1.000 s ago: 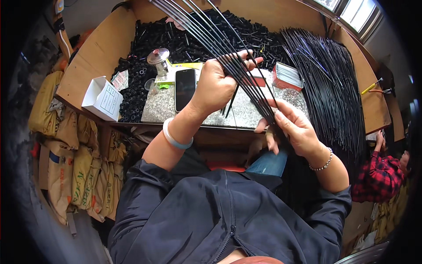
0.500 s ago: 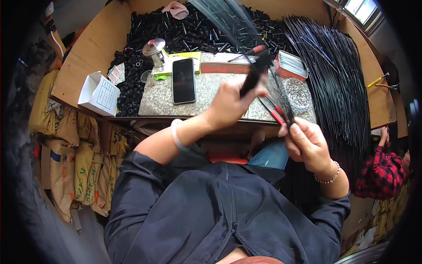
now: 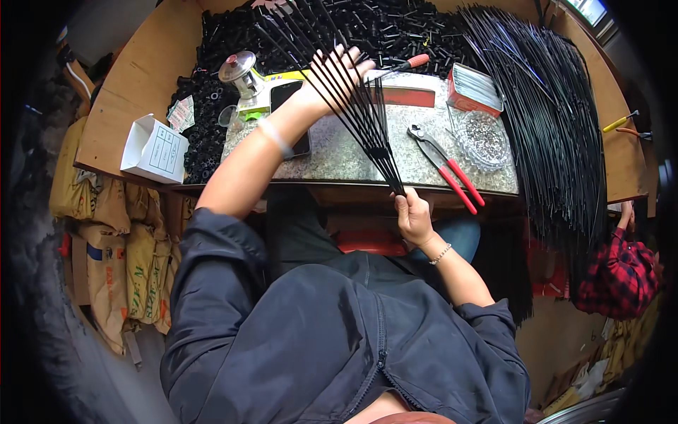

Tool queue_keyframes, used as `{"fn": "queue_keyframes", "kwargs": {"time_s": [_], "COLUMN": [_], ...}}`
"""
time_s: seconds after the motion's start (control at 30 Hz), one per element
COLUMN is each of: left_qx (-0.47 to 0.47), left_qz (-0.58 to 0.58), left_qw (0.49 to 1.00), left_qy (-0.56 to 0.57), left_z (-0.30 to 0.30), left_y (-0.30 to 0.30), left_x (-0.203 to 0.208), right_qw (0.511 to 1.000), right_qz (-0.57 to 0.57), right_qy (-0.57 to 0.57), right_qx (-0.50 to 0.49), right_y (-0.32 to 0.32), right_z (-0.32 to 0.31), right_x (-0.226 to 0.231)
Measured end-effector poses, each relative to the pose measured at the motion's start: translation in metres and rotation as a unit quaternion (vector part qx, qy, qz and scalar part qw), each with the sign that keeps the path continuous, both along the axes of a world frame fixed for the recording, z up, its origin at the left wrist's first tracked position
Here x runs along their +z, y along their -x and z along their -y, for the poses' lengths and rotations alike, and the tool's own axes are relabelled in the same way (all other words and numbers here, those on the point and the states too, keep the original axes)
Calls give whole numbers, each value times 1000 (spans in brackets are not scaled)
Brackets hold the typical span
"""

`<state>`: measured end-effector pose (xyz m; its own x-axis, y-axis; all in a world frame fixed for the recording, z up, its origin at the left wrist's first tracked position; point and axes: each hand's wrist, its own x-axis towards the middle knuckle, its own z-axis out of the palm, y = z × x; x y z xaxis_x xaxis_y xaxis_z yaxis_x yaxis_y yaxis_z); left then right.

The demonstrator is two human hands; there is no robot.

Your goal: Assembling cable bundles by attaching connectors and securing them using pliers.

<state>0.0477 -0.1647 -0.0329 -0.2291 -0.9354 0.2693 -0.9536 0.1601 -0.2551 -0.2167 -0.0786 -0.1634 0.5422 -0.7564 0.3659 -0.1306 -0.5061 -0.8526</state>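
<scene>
A black umbrella frame [image 3: 378,151], a fan of thin ribs, slants up and left over the worktop. My right hand [image 3: 415,220] is closed round its narrow lower end, just off the table's front edge. Behind the spread ribs my left hand [image 3: 316,95] reaches out with fingers apart, against or close to them; exact contact is hard to tell. Red-handled pliers [image 3: 448,169] lie on the stone slab [image 3: 332,159], right of the frame. A dark phone [image 3: 301,146] is partly covered by my left forearm.
Black plastic parts [image 3: 424,35] heap along the back. Many black ribs [image 3: 551,127] lie at the right. Around the slab are a glass dish of small parts [image 3: 483,141], a red box [image 3: 474,88], a screwdriver [image 3: 417,61], a lidded metal cup [image 3: 244,74] and a white box [image 3: 155,150].
The pliers have left my right hand and lie on the slab. My left hand has let go of the frame's black middle part and spread among the ribs; the frame now tilts left.
</scene>
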Motion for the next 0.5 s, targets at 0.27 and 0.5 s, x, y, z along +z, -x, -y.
{"fn": "queue_keyframes", "kwargs": {"time_s": [0.27,0.5], "left_qx": [-296,-310], "left_qz": [-362,-210], "left_qw": [880,922], "left_qy": [-88,-100], "left_z": [-79,-94], "left_y": [56,54], "left_x": [-44,-72], "right_qw": [991,970], "right_qz": [-134,-209], "right_qy": [17,121], "right_qx": [3,22], "right_y": [6,38], "right_z": [1,42], "right_x": [-25,107]}}
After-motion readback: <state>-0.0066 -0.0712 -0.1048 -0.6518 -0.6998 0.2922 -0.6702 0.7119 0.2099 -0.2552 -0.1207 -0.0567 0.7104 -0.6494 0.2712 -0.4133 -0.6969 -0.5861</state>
